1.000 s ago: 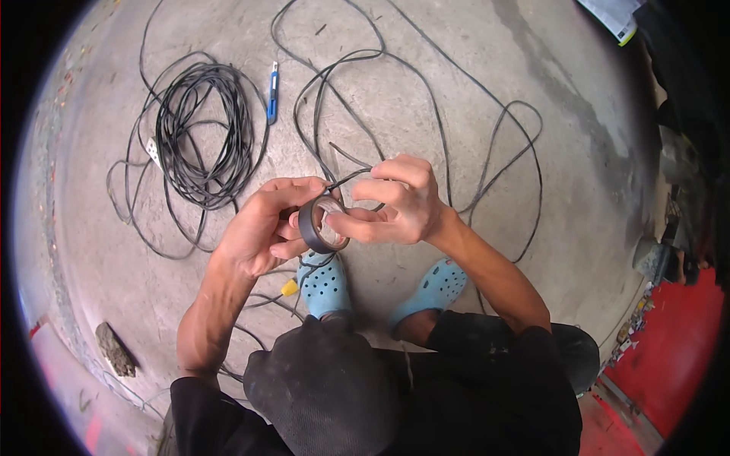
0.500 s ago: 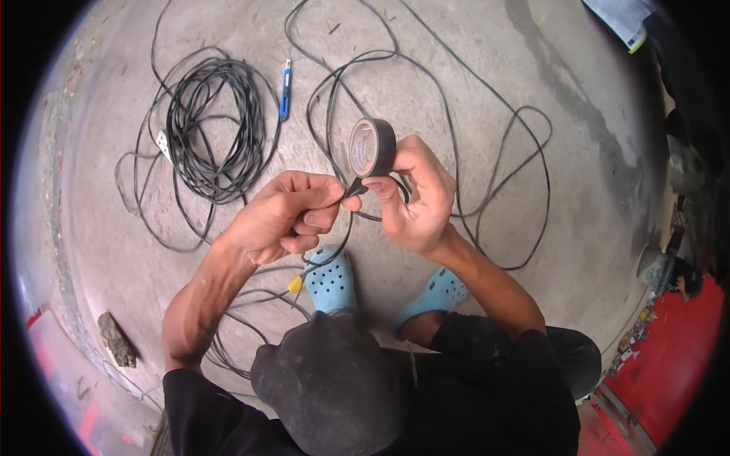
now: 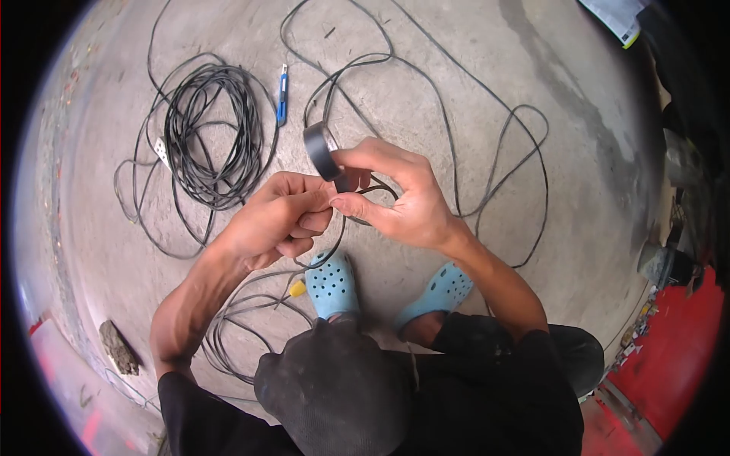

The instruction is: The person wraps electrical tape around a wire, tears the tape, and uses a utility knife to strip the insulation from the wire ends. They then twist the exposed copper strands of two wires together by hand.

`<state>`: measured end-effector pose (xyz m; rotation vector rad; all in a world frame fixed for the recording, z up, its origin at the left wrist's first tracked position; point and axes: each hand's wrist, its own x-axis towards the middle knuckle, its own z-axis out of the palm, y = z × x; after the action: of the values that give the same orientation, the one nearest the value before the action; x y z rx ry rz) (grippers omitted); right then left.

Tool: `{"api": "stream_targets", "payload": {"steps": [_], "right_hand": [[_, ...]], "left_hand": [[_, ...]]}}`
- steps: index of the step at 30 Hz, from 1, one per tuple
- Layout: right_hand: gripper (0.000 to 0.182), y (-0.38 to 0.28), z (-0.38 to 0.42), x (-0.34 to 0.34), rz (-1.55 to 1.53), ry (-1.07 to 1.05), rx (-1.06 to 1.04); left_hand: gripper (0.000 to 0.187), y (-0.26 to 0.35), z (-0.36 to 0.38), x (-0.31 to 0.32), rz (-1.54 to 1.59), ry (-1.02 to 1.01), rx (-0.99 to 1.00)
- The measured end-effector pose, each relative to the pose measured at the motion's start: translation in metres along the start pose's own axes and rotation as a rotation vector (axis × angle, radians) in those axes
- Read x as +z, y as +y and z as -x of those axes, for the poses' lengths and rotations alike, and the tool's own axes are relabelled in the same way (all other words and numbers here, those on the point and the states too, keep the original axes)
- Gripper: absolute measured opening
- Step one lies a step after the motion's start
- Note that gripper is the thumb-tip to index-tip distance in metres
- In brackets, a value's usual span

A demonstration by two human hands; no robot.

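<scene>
My left hand (image 3: 285, 216) is closed, its thumb and forefinger pinching a black cable (image 3: 332, 251) that loops below the fingers. Close beside it, my right hand (image 3: 399, 190) has its fingers around a roll of black electrical tape (image 3: 322, 152). A short strip of tape runs down from the roll to the pinched spot on the cable. Both thumbs nearly meet there, and the fingertips hide the wrapped part itself.
On the concrete floor lie a large coil of black cable (image 3: 251, 137), a blue utility knife (image 3: 283, 99) and a white socket (image 3: 161, 150). A yellow plug (image 3: 297, 289) is near the light-blue clogs (image 3: 331, 285). Loose cable loops (image 3: 544, 152) spread right. A stone-like lump (image 3: 118, 348) sits at lower left.
My right hand has carried the tape roll left and turned it so its black outer side shows. My left hand stays nearly in place, still pinching the cable.
</scene>
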<state>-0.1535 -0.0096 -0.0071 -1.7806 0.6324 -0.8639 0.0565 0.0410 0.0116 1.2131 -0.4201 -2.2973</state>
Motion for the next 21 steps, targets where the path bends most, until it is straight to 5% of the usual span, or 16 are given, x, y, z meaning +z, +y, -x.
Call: {"api": "stream_targets", "payload": {"steps": [9, 21], "right_hand": [[0.024, 0.003, 0.009, 0.013, 0.212, 0.175, -0.290], [0.020, 0.004, 0.015, 0.028, 0.240, 0.374, -0.294]], "left_hand": [[0.029, -0.003, 0.002, -0.006, 0.031, -0.078, -0.014], [0.027, -0.014, 0.002, 0.006, 0.137, -0.141, 0.030]]}}
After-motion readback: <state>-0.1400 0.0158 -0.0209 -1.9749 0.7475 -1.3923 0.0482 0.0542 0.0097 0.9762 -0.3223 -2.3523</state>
